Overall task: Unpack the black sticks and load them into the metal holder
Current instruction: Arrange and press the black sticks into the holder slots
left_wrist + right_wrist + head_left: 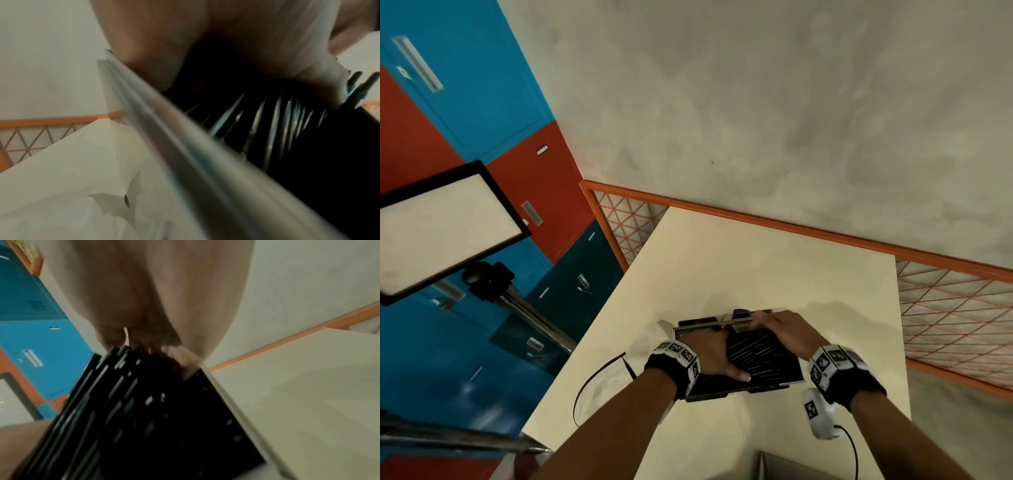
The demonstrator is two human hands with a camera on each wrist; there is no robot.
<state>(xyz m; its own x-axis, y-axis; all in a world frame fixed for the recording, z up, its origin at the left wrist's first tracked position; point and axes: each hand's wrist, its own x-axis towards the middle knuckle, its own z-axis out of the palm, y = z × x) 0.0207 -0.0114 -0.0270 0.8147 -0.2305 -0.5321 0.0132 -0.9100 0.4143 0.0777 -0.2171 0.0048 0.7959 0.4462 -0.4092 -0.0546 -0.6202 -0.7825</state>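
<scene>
Both hands are down on 1 shallow metal holder (799, 371) lying flat on the cream bench (756, 260), and the black sticks (760, 353) are already inside it, spread in a loose, roughly parallel layer. The left hand (709, 353) lies across the near left part of the holder with its fingers reaching over the sticks and the thumb stretched flat on top. That looks like a pressing, levelling touch rather than a grasp, so I judge this grip to be apart, fingers fairly straight. The right hand (784, 330) reaches to the far edge, fingers bent over the rim. From the right wrist view the fingertips (179, 353) meet the ends of the sticks (123, 394) at that edge, yet blur hides whether they pinch anything, so I cannot tell if that grip is clamped. Probably it is squaring the stick ends against the wall while the other hand keeps the layer flat.

The holder's rim (185, 146) is a thin, smooth, pale grey strip of folded sheet metal. The sticks (277, 123) are slim, straight and glossy, catching light in narrow streaks. A small purple thing (741, 312) sits just beyond the far rim; what it is stays unclear. A thin dark cable (592, 380) loops on the matte bench to the left.
</scene>
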